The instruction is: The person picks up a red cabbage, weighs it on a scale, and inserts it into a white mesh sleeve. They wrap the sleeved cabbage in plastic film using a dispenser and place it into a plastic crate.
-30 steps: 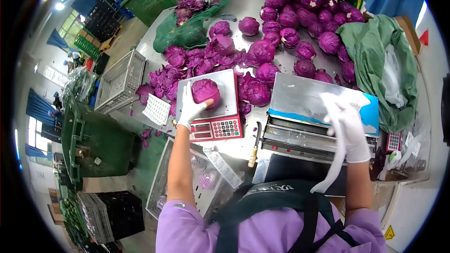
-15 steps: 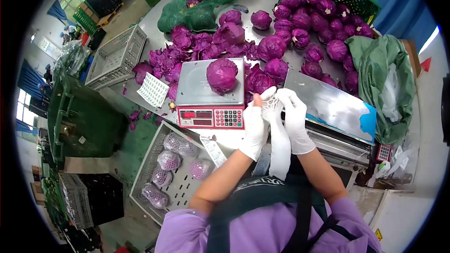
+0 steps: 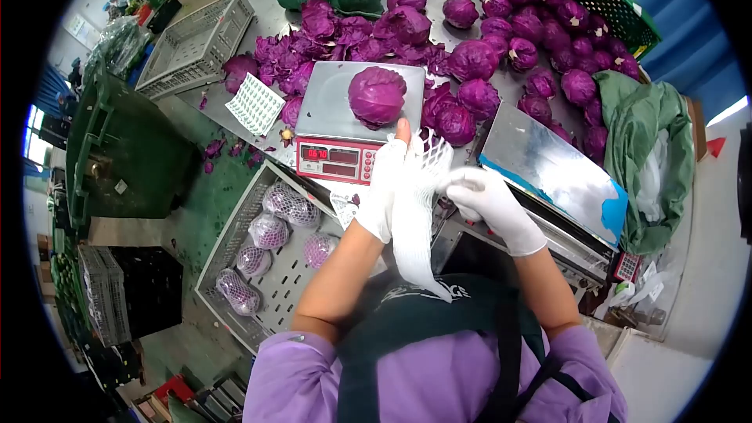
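A white foam net sleeve point(image 3: 415, 231) hangs from my left hand point(image 3: 385, 188), its upper end spread into open mesh and its tail reaching my apron. The white glove on this hand leaves the thumb tip bare; the other fingers are mostly hidden by the sleeve. Just right of the sleeve is my gloved right hand point(image 3: 497, 207), fingers loosely bent and apart, fingertips close to the sleeve's edge, with nothing visible in them. Beyond my hands a red cabbage point(image 3: 377, 97) rests on the steel pan of a digital scale point(image 3: 321, 121), whose red display is lit.
Several netted cabbages point(image 3: 269, 231) lie in a grey crate point(image 3: 294, 313) at lower left. Loose purple leaves point(image 3: 301, 51) and a pile of cabbages point(image 3: 529, 27) cover the table's far side. A label sheet point(image 3: 254, 104) lies left of the scale; a steel-topped machine point(image 3: 552, 172) stands right.
My right hand has come away from the sleeve's mesh end, rightward and down. My left hand has shifted left with the sleeve, whose mesh is spread wider. The view has tilted down.
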Available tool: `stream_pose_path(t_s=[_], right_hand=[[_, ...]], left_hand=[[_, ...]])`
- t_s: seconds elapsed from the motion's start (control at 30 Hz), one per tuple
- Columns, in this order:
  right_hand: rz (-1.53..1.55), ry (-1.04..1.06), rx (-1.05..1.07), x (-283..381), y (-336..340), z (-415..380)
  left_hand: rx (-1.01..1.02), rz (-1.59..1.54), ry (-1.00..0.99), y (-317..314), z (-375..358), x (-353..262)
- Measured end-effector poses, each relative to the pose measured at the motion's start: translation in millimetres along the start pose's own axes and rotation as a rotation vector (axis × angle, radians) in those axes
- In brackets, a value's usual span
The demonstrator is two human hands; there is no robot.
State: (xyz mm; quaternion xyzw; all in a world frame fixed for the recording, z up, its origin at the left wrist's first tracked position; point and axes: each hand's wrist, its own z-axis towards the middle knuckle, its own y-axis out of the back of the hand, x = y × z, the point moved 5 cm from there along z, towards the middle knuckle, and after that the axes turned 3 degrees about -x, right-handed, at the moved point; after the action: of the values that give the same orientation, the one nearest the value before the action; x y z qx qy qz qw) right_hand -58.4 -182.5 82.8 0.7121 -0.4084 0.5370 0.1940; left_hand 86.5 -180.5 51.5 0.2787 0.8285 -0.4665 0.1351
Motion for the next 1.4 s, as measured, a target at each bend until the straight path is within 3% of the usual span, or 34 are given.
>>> stream_pose_path(t_s=[0.07,0.1,0.17,0.2,0.23,0.3,0.33,0.37,0.43,0.47,0.5,0.57,0.6,0.63,0.67,0.7,0.73,0.77,0.83,0.9,0.93,0.97,1.03,1.07,1.1,1.13,1.17,1.23,1.27,1.3,1.4], right_hand=[[-0.276,0.151,-0.159,13,1,8],[-0.277,0.148,-0.169,6,2,12],[-0.093,0.455,-0.176,5,0,21],[0.078,0.4,-0.167,9,-3,22],[0.111,0.336,-0.23,10,4,20],[0.306,0.296,-0.283,-5,22,33],[0.148,0.214,-0.452,40,-6,7],[0.528,0.227,-0.151,21,5,17],[0.009,0.177,-0.174,48,-17,-5],[0.162,0.142,-0.121,41,-28,-5],[0.378,0.033,-0.034,-23,-9,23],[-0.232,-0.119,0.16,-24,4,6],[-0.406,-0.065,0.102,-30,18,10],[-0.647,-0.1,0.032,-4,25,10],[-0.556,0.25,-0.161,-19,60,24],[-0.356,0.329,-0.53,-5,81,28],[-0.452,0.392,-0.705,17,103,30],[-0.145,0.348,-0.733,19,118,36],[0.225,0.298,-0.552,16,116,56],[0.26,0.06,-0.266,8,96,68],[-0.06,0.002,-0.15,6,90,71],[-0.164,-0.153,-0.147,-4,81,81],[-0.261,-0.09,0.03,-5,55,99],[-0.256,-0.081,0.028,-10,53,116],[-0.403,0.07,0.023,-13,53,136],[-0.549,0.217,0.018,-10,51,149],[-0.431,0.065,-0.05,-8,55,163],[-0.459,0.23,-0.383,10,65,198],[-0.298,0.29,-0.42,15,63,210],[-0.211,0.303,-0.393,18,59,221],[0.178,0.274,-0.286,26,34,219]], left_hand=[[-0.089,0.063,-0.093,-6,-7,1],[-0.083,0.065,-0.084,1,-1,8],[-0.023,0.066,-0.115,29,22,22],[0.107,0.166,-0.083,40,22,21],[0.111,0.165,-0.077,30,13,22],[0.403,-0.036,-0.066,-11,-16,16],[0.515,-0.033,-0.054,-9,-17,15],[0.519,-0.031,-0.047,-7,-16,13],[0.433,-0.169,-0.07,1,-11,3],[0.518,-0.262,-0.024,6,-9,-3],[0.493,-0.233,0.051,-1,-17,-14],[0.701,-0.359,0.114,15,-4,-25],[0.926,-0.379,0.157,12,-7,-26],[0.927,-0.376,0.161,3,-19,-26],[0.638,-0.162,0.206,-3,-32,-15],[0.347,0.051,0.242,1,-41,-3],[0.371,0.019,0.271,-6,-50,9],[0.397,-0.012,0.295,-8,-58,18],[0.474,0.243,0.154,12,-46,23],[0.153,0.57,-0.075,68,-2,9],[-0.068,0.658,-0.219,99,21,-10],[-0.292,0.736,-0.368,124,42,-33],[-0.437,0.744,-0.892,143,60,-82],[-0.473,0.643,-0.846,138,65,-95],[-0.507,0.544,-0.796,134,69,-105],[-0.496,0.579,-0.8,132,77,-113],[-0.494,0.583,-0.802,120,80,-118],[-0.309,0.5,-0.958,91,79,-127],[-0.272,0.484,-0.856,94,81,-129],[-0.222,0.425,-0.91,91,82,-134],[0.134,-0.29,-0.551,82,75,-141]])
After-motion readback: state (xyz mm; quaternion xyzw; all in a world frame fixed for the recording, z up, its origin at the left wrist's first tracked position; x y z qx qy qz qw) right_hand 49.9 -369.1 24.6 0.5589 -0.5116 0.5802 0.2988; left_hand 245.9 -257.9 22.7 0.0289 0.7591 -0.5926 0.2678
